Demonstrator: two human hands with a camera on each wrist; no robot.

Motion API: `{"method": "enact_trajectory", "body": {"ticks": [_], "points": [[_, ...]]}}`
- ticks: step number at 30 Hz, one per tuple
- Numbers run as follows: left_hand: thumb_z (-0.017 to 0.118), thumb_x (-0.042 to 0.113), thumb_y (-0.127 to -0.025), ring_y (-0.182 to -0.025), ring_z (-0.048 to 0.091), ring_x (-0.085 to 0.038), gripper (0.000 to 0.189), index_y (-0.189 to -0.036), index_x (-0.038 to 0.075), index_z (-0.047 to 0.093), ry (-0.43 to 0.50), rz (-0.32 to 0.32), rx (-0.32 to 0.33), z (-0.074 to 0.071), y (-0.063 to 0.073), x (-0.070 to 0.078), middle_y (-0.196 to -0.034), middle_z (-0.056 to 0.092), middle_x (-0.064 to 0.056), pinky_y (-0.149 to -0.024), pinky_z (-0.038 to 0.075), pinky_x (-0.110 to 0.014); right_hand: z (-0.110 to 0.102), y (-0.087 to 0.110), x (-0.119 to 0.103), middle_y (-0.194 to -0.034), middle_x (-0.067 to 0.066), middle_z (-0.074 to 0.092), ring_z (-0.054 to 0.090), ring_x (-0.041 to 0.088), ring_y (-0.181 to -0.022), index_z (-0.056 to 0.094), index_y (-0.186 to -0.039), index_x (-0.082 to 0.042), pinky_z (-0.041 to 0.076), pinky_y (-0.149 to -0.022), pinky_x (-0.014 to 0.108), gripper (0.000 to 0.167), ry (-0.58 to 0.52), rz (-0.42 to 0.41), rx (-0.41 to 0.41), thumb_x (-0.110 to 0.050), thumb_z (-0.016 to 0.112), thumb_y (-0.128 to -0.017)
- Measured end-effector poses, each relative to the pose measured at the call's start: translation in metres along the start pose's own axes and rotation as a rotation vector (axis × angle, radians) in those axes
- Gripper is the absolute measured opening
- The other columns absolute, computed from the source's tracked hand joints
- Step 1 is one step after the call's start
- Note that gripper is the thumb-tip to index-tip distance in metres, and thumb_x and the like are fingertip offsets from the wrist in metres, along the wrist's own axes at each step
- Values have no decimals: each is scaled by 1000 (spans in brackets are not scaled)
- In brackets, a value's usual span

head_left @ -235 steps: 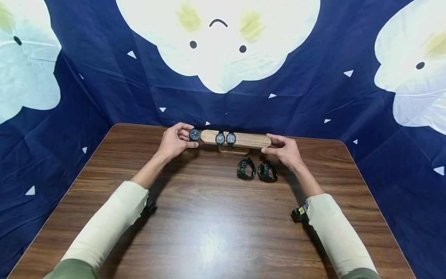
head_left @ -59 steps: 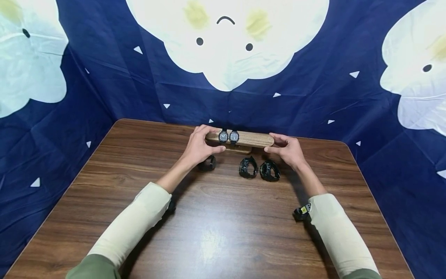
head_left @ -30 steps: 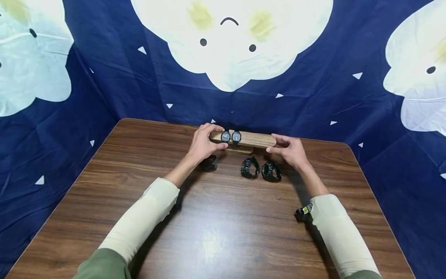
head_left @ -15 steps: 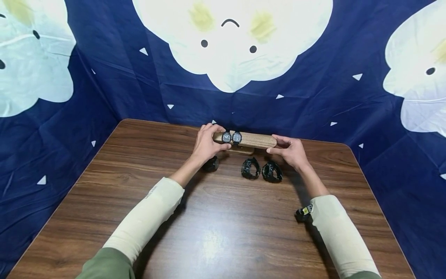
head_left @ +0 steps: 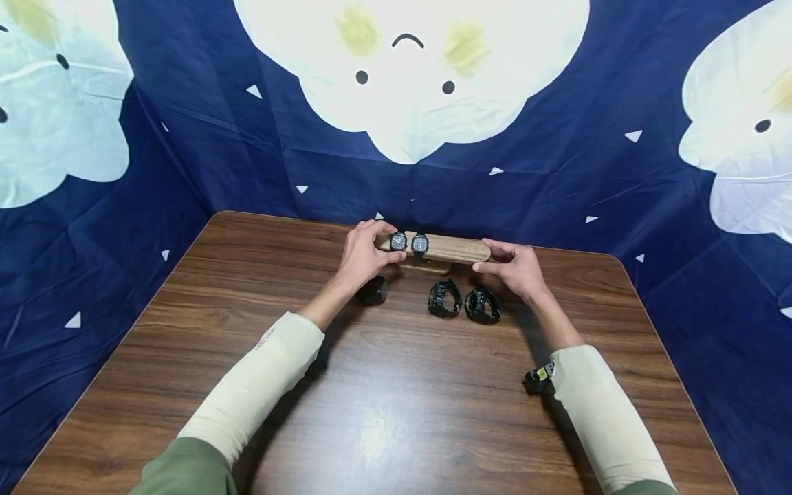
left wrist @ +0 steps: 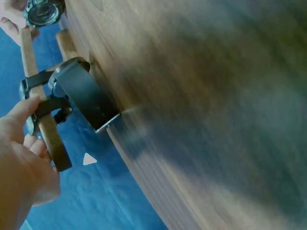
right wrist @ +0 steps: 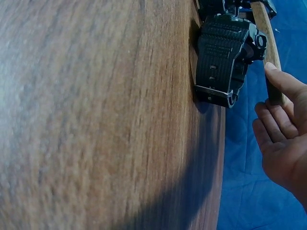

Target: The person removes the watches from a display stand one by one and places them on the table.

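At the back of the table stands a wooden watch stand (head_left: 458, 249) with a flat bar on a base. Two black wristwatches are strapped round it, the left watch (head_left: 398, 241) close beside the other watch (head_left: 420, 243). My left hand (head_left: 361, 257) pinches the left watch between thumb and fingers near the bar's left end. In the left wrist view, the thumb lies against its dark strap (left wrist: 53, 104). My right hand (head_left: 518, 271) grips the right end of the bar, with thumb in front and fingers behind.
A dark round watch (head_left: 373, 291) rests on the table (head_left: 383, 385) under my left wrist, partly covered. Two chunky black watches stand in front of the base, one (head_left: 444, 299) left of the other (head_left: 482, 304). A blue cloth (head_left: 297, 158) hangs behind.
The round watch held earlier in my left hand now sits on the table. That hand went right to the stand; lately it and the left watch shifted slightly left. My right hand kept its grip.
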State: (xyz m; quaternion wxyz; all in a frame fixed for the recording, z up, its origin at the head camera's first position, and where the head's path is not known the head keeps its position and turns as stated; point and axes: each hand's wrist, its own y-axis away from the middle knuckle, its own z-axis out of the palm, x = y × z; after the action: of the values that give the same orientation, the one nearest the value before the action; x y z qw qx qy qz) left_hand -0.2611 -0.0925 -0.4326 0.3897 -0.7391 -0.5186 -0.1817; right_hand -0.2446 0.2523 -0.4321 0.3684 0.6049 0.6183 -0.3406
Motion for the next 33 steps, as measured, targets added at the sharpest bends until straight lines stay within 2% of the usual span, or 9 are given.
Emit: {"method": "enact_trajectory", "body": {"ticks": [3, 6, 10, 12, 15, 19, 22, 28, 33], "points": [[102, 30, -83, -121, 72, -36, 49, -122, 7, 82, 8, 11, -7, -1, -2, -4, -124, 83, -13, -111, 54, -49, -1, 0, 0, -156, 11, 70, 68, 30, -147, 70, -155, -14, 55, -120, 36, 69, 4, 2, 2, -23, 96, -92], [102, 43, -81, -122, 73, -30, 53, -123, 16, 84, 7, 18, 3, 17, -14, -40, -125, 84, -6, -110, 54, -48, 0, -1, 0, -156, 11, 71, 68, 30, -147, 70, -155, -14, 54, -122, 43, 69, 5, 2, 6, -23, 96, -92], [101, 59, -78, -123, 71, -25, 59, -125, 29, 84, -3, 38, 10, 43, -32, -95, -125, 83, 3, -112, 53, -45, 0, -1, -2, -155, 11, 72, 68, 30, -146, 70, -155, -15, 55, -120, 40, 69, 11, -5, 10, -24, 97, -92], [102, 56, -78, -122, 70, -24, 59, -126, 26, 84, 9, 43, -6, 40, -33, -93, -125, 82, 2, -111, 53, -42, 0, -1, -2, -154, 11, 72, 68, 30, -146, 70, -154, -14, 56, -117, 34, 69, 12, -8, 10, -24, 97, -92], [102, 35, -83, -120, 68, -31, 53, -128, 13, 83, 32, 14, -38, 15, -21, -51, -126, 80, -9, -108, 54, -46, 0, -2, -2, -154, 11, 71, 68, 30, -146, 70, -154, -13, 55, -114, 27, 69, 12, -7, 9, -23, 97, -92], [100, 18, -85, -121, 63, -38, 51, -129, 2, 80, 38, -25, -79, -13, -5, -1, -128, 75, -18, -111, 51, -53, -1, -2, -3, -154, 12, 72, 68, 30, -146, 70, -154, -13, 54, -116, 30, 68, 28, -6, 11, -22, 97, -92], [101, 19, -84, -123, 59, -38, 52, -129, 3, 80, 27, -30, -91, -15, -5, -1, -129, 74, -18, -114, 47, -53, -1, -2, -2, -153, 13, 72, 68, 31, -145, 71, -153, -12, 54, -115, 29, 68, 38, -7, 12, -21, 97, -92], [100, 22, -86, -124, 55, -36, 53, -132, 4, 80, 8, -32, -137, -18, -7, -4, -132, 73, -16, -114, 45, -52, -1, -2, -1, -152, 14, 72, 69, 32, -144, 71, -153, -11, 50, -98, 11, 67, 34, -11, 11, -20, 97, -91], [99, 24, -88, -124, 54, -36, 53, -133, 4, 79, 6, -38, -156, -19, -7, -5, -133, 73, -16, -113, 46, -51, -1, -1, -1, -151, 14, 73, 70, 32, -142, 72, -152, -11, 49, -94, 9, 67, 42, -13, 12, -21, 97, -91]]}}
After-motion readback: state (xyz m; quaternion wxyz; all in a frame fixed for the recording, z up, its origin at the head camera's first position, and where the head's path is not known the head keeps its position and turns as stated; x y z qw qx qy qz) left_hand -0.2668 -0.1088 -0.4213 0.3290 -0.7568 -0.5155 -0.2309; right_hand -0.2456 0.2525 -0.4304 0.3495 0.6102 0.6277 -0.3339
